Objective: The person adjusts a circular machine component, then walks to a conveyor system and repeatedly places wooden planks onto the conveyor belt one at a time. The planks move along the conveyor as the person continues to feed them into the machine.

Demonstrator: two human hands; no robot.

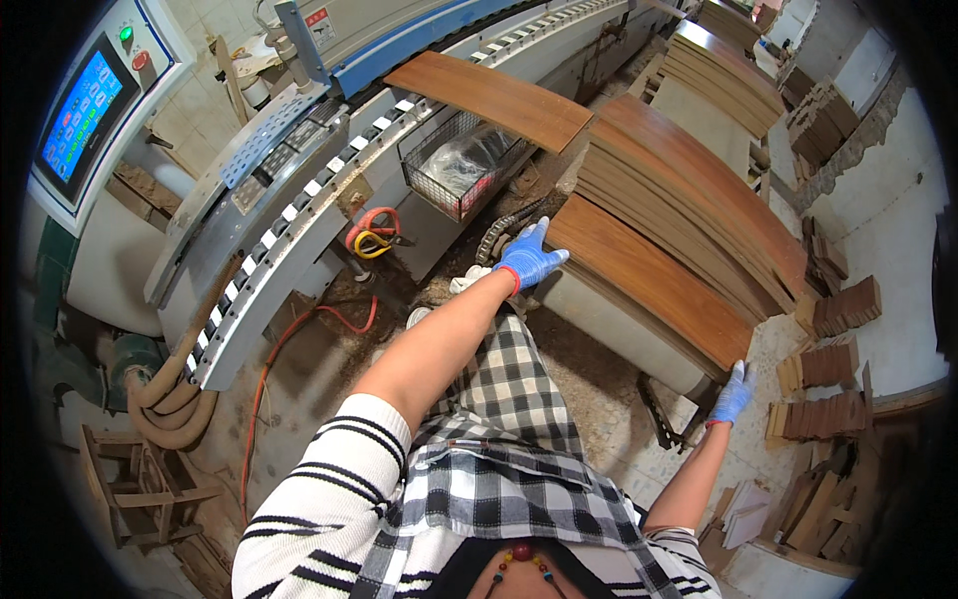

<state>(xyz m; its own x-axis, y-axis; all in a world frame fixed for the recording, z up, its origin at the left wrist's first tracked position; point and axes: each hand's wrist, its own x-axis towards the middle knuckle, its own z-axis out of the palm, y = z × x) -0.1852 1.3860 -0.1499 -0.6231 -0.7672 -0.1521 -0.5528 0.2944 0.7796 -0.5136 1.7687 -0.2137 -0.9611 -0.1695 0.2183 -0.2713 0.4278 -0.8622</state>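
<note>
Both my hands wear blue gloves with red cuffs. My left hand [534, 256] touches the near left end of a reddish-brown wood-faced board [651, 281], its fingers spread. At the board's far right end is my right hand [733, 395], its fingertips against the corner. This board lies on a low stack, beside a taller stack of similar boards [696, 187]. Another board [490, 97] lies across the roller rail of the machine and reaches out over a black wire basket [460, 165] with clear plastic in it.
A curved-looking roller rail [299, 202] runs along the machine at left, near a control panel [88, 112]. Pliers with red and yellow handles [372, 233] hang below the rail. An orange hose [258, 397] crosses the floor. Wood strips [823, 367] are piled at right.
</note>
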